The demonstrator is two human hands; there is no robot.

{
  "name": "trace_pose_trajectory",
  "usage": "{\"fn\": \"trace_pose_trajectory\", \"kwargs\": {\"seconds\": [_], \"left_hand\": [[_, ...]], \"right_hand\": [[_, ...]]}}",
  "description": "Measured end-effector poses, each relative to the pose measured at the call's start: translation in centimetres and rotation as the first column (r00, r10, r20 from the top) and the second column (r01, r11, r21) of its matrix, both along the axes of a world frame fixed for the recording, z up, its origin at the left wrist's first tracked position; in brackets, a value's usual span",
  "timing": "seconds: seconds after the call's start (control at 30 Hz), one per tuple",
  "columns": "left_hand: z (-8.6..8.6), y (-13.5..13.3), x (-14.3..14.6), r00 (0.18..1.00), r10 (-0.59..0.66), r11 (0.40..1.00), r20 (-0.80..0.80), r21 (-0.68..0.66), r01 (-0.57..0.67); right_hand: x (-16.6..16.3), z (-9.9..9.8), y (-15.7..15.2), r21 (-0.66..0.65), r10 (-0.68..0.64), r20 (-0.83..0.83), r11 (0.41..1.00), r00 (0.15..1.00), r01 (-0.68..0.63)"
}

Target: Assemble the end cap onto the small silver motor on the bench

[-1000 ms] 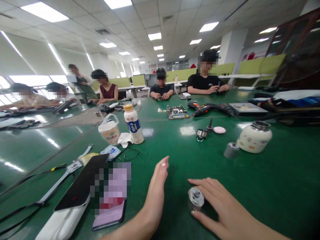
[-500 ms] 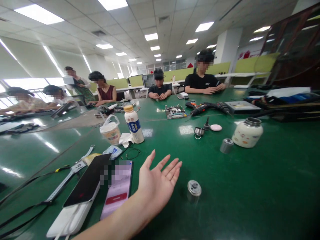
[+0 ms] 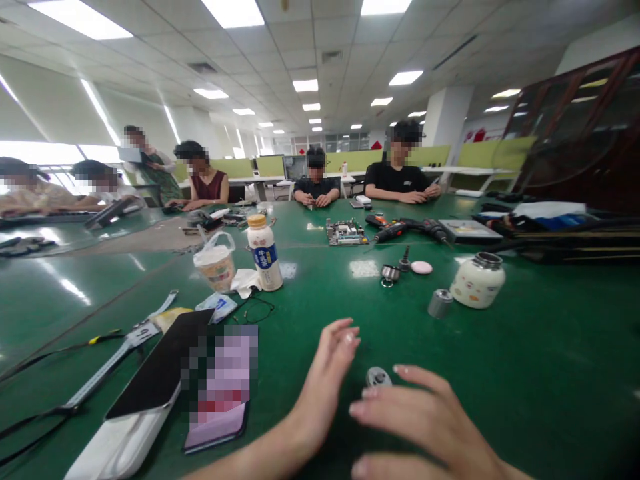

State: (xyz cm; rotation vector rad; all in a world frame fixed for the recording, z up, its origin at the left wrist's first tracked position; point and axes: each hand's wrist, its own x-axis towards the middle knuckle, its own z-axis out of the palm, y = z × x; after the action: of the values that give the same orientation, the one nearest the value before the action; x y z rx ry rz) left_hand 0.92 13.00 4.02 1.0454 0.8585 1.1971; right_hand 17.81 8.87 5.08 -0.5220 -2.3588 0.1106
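Spread at the lower right of the frame, above a green table (image 3: 540, 373): a right hand (image 3: 430, 427), fingers parted and gently curved, thumb well apart from them, with nothing visible in its grasp. Just beyond those fingers, right of lower center, a small metal cylinder (image 3: 379, 377), round top facing up, lower part hidden; cannot tell whether touched by the fingertips. Raised just to the left, a left hand (image 3: 327, 370), palm turned inward, fingers loosely bent, likewise with nothing visibly held.

Farther up, right of center, a silver cylinder (image 3: 441, 304) near a cream jar (image 3: 477, 283) with an uncapped metal mouth, and a pink oval piece (image 3: 421, 268) beside a metal cup (image 3: 390, 273).

At lower left, a phone (image 3: 215, 427) next to a black-topped white slab (image 3: 130, 430). Higher, left of center, an orange-capped bottle (image 3: 265, 260) near a lidded plastic cup (image 3: 215, 267). Across the table, a circuit board (image 3: 347, 232) and, at upper right of center, a seated person in a black shirt (image 3: 400, 179).
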Motion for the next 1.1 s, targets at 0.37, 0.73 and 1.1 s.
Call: {"fn": "trace_pose_trajectory", "kwargs": {"seconds": [0.37,0.73,1.1], "left_hand": [[-3.7,-0.5,0.6,0.827,-0.034,0.874,-0.562,0.385,0.297],[-2.5,-1.3,0.6,0.823,0.005,0.928,-0.568,0.309,0.207],[-1.8,-1.7,0.8,0.867,-0.027,0.943,-0.497,0.274,0.186]], "right_hand": [[2.6,-3.9,4.4,-0.388,-0.24,-0.113,0.904,0.964,0.179],[3.6,-1.9,6.9,-0.535,-0.381,-0.32,0.828,0.867,0.167],[7.0,-3.8,8.4,-0.467,-0.336,0.042,0.826,0.941,0.315]]}}
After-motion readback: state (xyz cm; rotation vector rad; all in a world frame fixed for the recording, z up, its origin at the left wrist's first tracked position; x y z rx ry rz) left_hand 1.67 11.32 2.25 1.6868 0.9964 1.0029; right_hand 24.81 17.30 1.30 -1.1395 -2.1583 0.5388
